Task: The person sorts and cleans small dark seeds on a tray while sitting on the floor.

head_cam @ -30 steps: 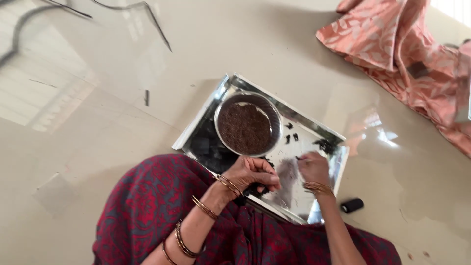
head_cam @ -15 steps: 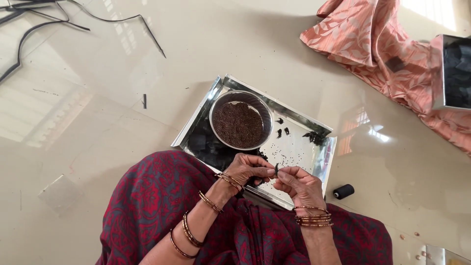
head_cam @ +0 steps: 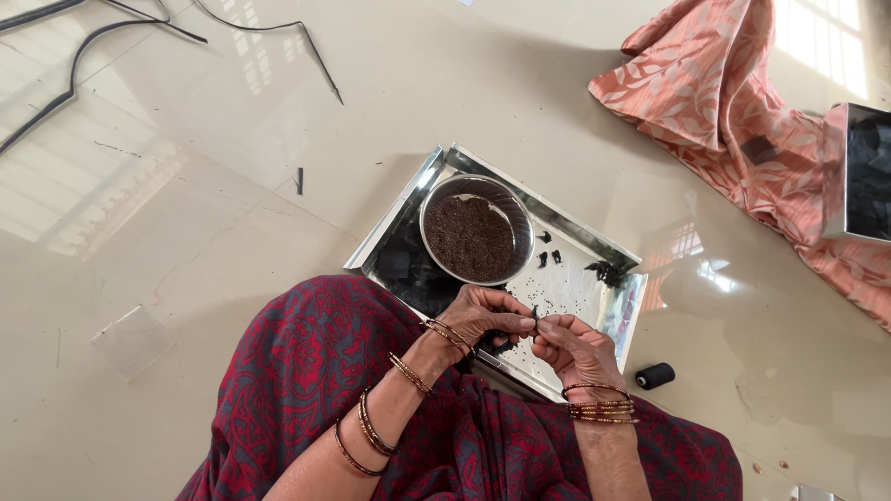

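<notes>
Glossy beige floor (head_cam: 186, 278) is filling the view, reflecting window light, and a person in a red patterned garment is sitting on it. A rectangular steel tray (head_cam: 594, 243) is lying at the centre, with a round steel bowl (head_cam: 476, 239) of dark brown seeds sitting in its 10 o'clock part and small black bits scattered toward its 3 o'clock side. At the tray's 6 o'clock edge, the left hand (head_cam: 483, 315) and right hand (head_cam: 575, 348) are meeting fingertip to fingertip, both pinched narrow on a tiny dark bit (head_cam: 535, 313) between them; what it is cannot be told. Bangles are ringing both wrists. A small black spool (head_cam: 655, 375) is standing on the floor at the tray's 4 o'clock, just apart from it. A salmon leaf-print cloth (head_cam: 715, 93) is lying crumpled at 2 o'clock, with a steel container (head_cam: 858, 172) of black pieces resting on it at 3 o'clock. Black wires (head_cam: 269, 26) are trailing at 11 o'clock.
</notes>
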